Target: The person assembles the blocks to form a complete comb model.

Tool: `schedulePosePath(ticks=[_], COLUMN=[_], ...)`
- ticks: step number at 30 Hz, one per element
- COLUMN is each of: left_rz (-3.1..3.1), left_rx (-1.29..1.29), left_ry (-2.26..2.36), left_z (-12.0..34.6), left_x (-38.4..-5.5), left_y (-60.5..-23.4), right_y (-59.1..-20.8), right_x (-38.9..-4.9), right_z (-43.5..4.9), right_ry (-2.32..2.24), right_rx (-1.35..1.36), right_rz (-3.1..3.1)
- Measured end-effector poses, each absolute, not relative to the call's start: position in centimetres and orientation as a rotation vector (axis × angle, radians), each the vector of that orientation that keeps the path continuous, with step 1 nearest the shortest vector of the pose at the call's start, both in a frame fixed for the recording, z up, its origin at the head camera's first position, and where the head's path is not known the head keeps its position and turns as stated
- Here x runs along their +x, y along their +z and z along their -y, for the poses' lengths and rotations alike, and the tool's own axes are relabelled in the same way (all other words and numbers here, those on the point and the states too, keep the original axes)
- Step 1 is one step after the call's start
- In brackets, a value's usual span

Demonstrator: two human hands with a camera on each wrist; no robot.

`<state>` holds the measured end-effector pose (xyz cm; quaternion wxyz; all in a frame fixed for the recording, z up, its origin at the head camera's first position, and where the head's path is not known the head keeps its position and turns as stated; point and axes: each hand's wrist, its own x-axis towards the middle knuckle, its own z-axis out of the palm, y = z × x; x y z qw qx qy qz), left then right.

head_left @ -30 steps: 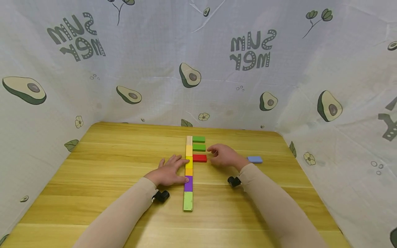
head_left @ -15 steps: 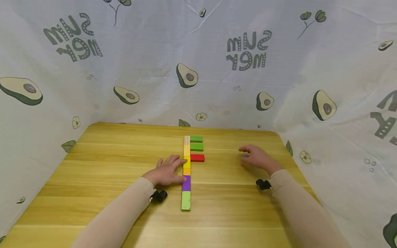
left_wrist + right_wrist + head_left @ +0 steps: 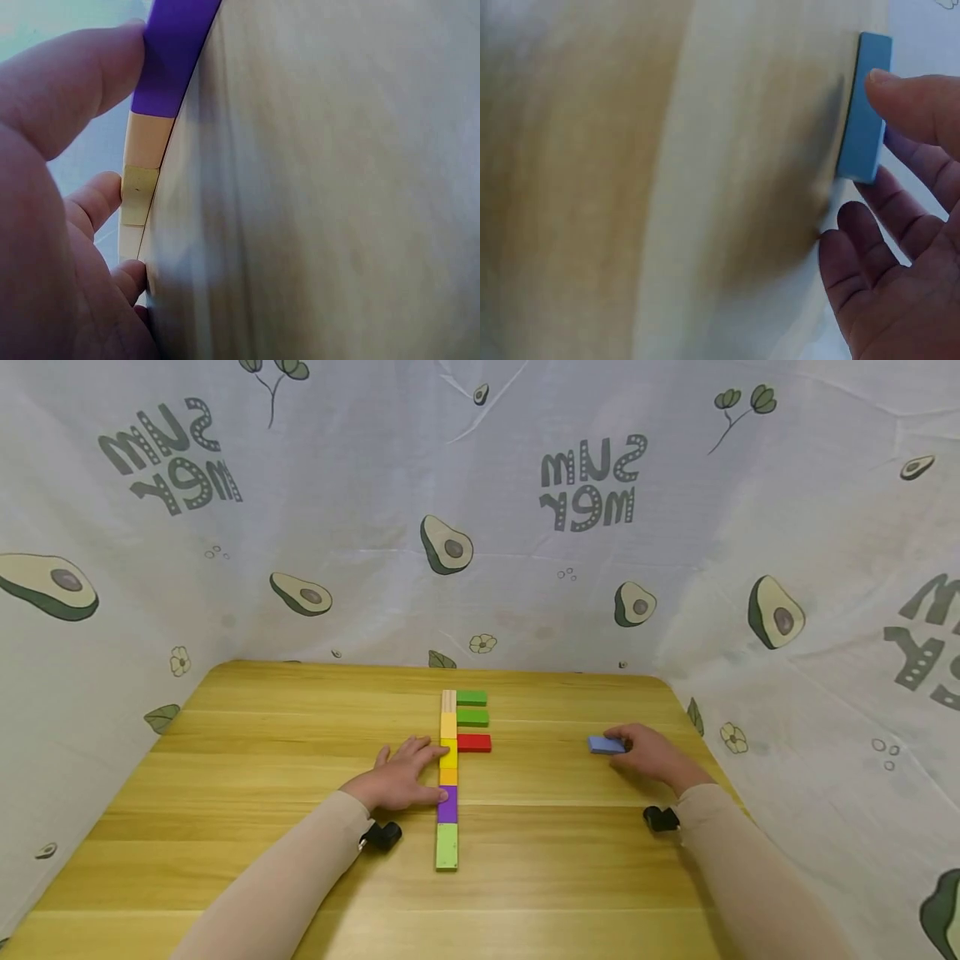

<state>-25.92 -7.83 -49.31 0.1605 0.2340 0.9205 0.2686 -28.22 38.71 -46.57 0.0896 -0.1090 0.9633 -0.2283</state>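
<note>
A straight column of wooden blocks runs away from me in the middle of the table. My left hand (image 3: 397, 781) lies beside it with fingers spread. Its thumb touches the purple block (image 3: 447, 810) and its index fingertip touches the yellow block (image 3: 448, 762). Off to the right, my right hand (image 3: 654, 757) pinches the right end of a flat blue block (image 3: 602, 744), thumb on the near side. The right wrist view shows the thumb on the blue block's face, with fingers partly hidden behind it. The other right fingers are loosely bent.
Two green blocks (image 3: 472, 697) (image 3: 472, 717) and a red block (image 3: 474, 743) stick out rightward from the column's far half. A light green block (image 3: 447, 847) ends the column nearest me. Patterned cloth (image 3: 360, 510) hangs behind and beside the wooden table (image 3: 540, 860).
My right hand has moved right from beside the red block to the blue block and taken hold of its end. The left hand stays at the column. The head view has shifted slightly.
</note>
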Motion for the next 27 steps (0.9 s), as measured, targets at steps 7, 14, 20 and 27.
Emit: schedulePosePath(ticks=[7, 14, 20, 27], left_rz=[-2.623, -2.624, -2.624, -2.632], left_rx=[0.665, 0.662, 0.659, 0.667], left_ry=[0.764, 0.768, 0.767, 0.766], left_z=[7.8, 7.9, 7.9, 7.8], left_x=[-25.8, -25.8, -25.8, -25.9], left_y=[-49.3, -49.3, -49.3, -49.4], right_y=[-47.2, -47.7, -47.6, -47.9], right_x=[-28.4, -28.5, -28.4, -28.5], right_z=[-39.4, -39.7, -39.6, -39.8], right_ry=[-0.69, -0.739, -0.757, -0.765], right_rx=[-0.289, -0.23, -0.198, -0.2], right_rz=[-2.856, -2.847, -2.839, -2.845])
